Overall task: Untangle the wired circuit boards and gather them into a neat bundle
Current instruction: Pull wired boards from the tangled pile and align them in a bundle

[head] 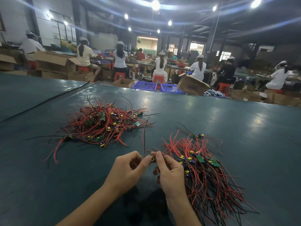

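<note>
A tangled heap of small green circuit boards with red and black wires (104,124) lies on the dark green table, ahead and to the left. To the right lies a sorted bundle of boards (205,170), its wires fanned in one direction. Between the two, my left hand (128,170) and my right hand (169,172) meet, and both pinch one small circuit board (153,158) at the fingertips. Red wires (144,141) rise from that board.
The table (244,128) reaches far ahead, and a black cable (45,101) runs across its left part. Beyond the far edge stand blue crates (145,85) and cardboard boxes (192,84). Several seated people work at benches behind them.
</note>
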The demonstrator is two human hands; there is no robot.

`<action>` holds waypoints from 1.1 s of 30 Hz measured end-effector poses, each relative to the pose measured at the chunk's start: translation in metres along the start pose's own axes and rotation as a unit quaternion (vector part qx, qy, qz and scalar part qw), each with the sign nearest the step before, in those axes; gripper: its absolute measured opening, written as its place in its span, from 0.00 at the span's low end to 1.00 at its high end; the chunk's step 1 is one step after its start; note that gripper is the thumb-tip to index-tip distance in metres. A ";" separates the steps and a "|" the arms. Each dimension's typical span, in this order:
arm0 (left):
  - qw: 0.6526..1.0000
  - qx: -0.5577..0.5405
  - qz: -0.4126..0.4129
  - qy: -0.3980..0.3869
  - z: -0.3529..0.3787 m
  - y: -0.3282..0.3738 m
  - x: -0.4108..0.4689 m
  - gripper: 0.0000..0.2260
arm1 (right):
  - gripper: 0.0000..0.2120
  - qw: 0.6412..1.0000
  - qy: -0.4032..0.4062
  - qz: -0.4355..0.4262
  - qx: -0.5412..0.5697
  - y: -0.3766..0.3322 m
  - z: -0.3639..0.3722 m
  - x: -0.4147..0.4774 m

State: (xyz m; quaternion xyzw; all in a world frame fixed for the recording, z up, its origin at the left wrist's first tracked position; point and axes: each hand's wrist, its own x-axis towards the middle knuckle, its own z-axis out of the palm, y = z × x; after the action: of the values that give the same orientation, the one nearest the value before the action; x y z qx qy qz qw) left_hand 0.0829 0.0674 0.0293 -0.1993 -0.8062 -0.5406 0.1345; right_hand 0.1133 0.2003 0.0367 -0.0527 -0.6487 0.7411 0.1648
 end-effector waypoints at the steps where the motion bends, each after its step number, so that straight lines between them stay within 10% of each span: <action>1: 0.998 -0.039 -0.040 -0.023 0.000 0.002 0.001 0.22 | 0.11 1.000 -0.015 0.001 0.008 0.000 0.001 0.000; 5: 0.946 -0.274 -0.163 -0.052 0.003 0.006 0.005 0.12 | 0.09 0.998 -0.044 0.016 0.030 0.000 0.001 0.000; 13: 0.918 -0.361 -0.162 0.019 0.001 0.006 0.008 0.09 | 0.11 0.988 0.059 0.081 0.119 -0.001 -0.004 0.003; 20: 0.929 -0.323 -0.153 -0.098 0.004 0.007 0.002 0.16 | 0.11 0.993 0.005 0.048 0.104 -0.001 0.000 -0.002; 33: 0.968 -0.225 -0.107 0.003 0.004 0.010 0.005 0.13 | 0.11 0.977 0.127 0.087 0.147 0.000 -0.007 0.010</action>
State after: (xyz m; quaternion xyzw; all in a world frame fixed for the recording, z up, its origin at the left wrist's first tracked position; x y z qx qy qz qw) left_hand 0.0838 0.0755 0.0383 -0.1358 -0.6800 -0.7199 0.0298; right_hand 0.1059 0.2098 0.0371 -0.1781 -0.4989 0.8273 0.1870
